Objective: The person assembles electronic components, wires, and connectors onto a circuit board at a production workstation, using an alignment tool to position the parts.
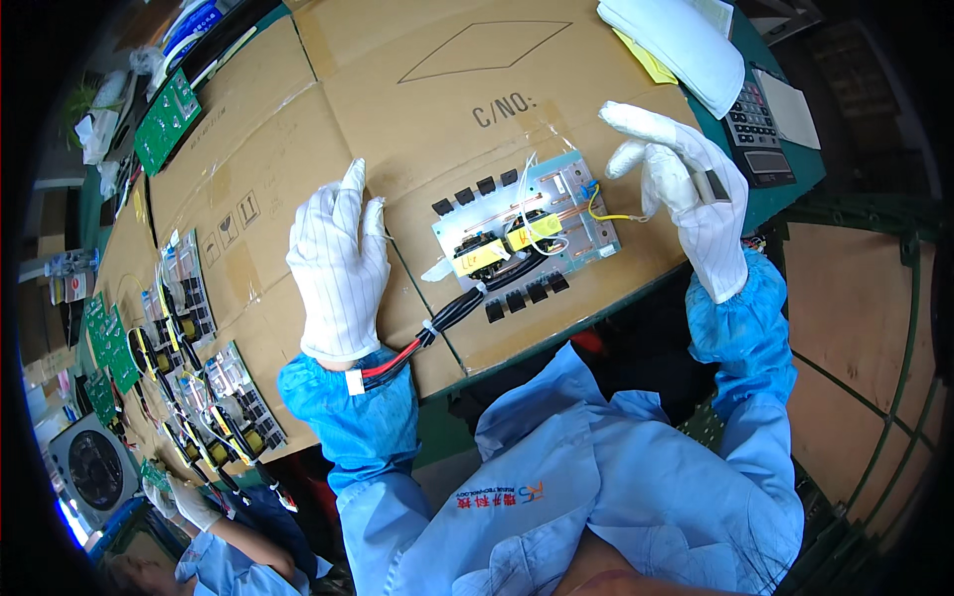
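We see a flat, silver-grey circuit board with pale green parts (579, 238) lying a little aslant on the big brown cardboard sheet (417, 129), between two hands in white cloth gloves. Our left hand (339, 268) lies palm down to the left of the board, fingers long and thumb a bit out, and we see nothing in it. Our right hand (686, 184) is just past the board's right end, first finger out and the others bent; there is a grey patch by the bent fingers, but we can't tell if that is a thing we hold. The loose yellow wire (611, 216) ends near it. We think the board is stiff and rather heavy in the middle, where the two black coils with yellow wrap (480, 257) sit. The little black blocks (485, 186) along both long sides might bend or snap, and the thin white wires (532, 199) could tear. So it seems best to lift by the bare short ends, with both hands, and not pull the thick black-and-red wire bundle (457, 310), which runs to our left sleeve. Smooth gloves might slip.
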Tool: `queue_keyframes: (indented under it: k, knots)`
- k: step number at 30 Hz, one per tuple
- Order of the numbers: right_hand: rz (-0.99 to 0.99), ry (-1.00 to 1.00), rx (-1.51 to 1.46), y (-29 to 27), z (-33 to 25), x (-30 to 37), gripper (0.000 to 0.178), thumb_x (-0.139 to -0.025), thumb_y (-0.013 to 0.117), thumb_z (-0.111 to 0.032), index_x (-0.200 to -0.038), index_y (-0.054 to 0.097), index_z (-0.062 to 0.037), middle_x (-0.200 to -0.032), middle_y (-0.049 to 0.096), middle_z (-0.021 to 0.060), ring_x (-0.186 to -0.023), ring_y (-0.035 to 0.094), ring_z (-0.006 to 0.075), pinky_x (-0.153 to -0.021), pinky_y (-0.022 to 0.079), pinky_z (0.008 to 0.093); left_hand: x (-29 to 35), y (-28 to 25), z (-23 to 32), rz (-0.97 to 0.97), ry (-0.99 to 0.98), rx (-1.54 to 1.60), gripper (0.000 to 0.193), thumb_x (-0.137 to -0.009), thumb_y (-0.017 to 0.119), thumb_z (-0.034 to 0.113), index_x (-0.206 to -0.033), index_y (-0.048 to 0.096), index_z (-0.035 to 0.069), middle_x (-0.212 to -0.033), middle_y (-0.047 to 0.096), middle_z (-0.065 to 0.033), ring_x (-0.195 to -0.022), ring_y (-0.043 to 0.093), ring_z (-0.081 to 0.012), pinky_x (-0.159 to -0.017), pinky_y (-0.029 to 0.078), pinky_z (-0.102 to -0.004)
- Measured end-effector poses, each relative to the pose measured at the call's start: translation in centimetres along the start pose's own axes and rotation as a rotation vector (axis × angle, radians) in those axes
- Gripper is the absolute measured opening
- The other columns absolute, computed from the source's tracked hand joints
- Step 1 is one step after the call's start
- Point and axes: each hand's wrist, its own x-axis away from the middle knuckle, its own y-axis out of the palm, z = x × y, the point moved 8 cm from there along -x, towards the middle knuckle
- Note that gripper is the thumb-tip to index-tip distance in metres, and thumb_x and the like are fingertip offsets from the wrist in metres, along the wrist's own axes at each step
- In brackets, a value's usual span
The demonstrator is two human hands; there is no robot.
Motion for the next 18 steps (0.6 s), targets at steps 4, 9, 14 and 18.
queue_keyframes:
  k: [4, 9, 14, 18]
  knots:
    - [-0.137, -0.169, 0.083, 2.7, -1.9, -0.6, 0.04, -0.083, 0.065, -0.006, -0.123, 0.063, -0.0038, -0.099, 0.069, 0.014, -0.085, 0.068, 0.0238, -0.076, 0.054, 0.0322, 0.4, -0.2, -0.1, 0.0, -0.011, -0.01, 0.041, -0.082, 0.07, 0.01, -0.122, 0.061, 0.009, -0.097, 0.062, -0.0108, -0.088, 0.06, -0.0286, -0.077, 0.051, -0.0382]
    - [-0.183, -0.285, 0.228, 4.9, -2.7, 0.4, 0.042, -0.077, 0.07, -0.015, -0.118, 0.066, -0.0098, -0.101, 0.068, 0.0109, -0.085, 0.067, 0.0251, -0.071, 0.055, 0.0315, 0.4, 0.1, -0.3, -0.001, 0.006, 0.019, 0.04, -0.082, 0.069, 0.01, -0.122, 0.062, 0.01, -0.096, 0.063, -0.0112, -0.088, 0.06, -0.0286, -0.077, 0.05, -0.0385]
    - [-0.368, -0.349, 0.531, 8.5, -3.3, 1.8, 0.055, -0.075, 0.072, -0.023, -0.128, 0.058, -0.0168, -0.113, 0.063, 0.0057, -0.091, 0.067, 0.0218, -0.068, 0.056, 0.033, 0.1, 0.8, -0.3, -0.036, 0.005, 0.059, 0.036, -0.086, 0.064, 0.01, -0.122, 0.061, 0.009, -0.097, 0.063, -0.0134, -0.091, 0.06, -0.0316, -0.08, 0.05, -0.0399]
    - [-0.318, -0.385, 0.682, 10.2, -1.1, 3.0, 0.029, -0.077, 0.065, -0.018, -0.106, 0.061, -0.0145, -0.091, 0.062, 0.005, -0.077, 0.065, 0.024, -0.058, 0.052, 0.0373, 0.1, 1.1, 0.0, -0.059, -0.001, 0.078, 0.031, -0.093, 0.058, 0.012, -0.122, 0.061, 0.004, -0.106, 0.064, -0.0168, -0.1, 0.059, -0.033, -0.088, 0.047, -0.0408]
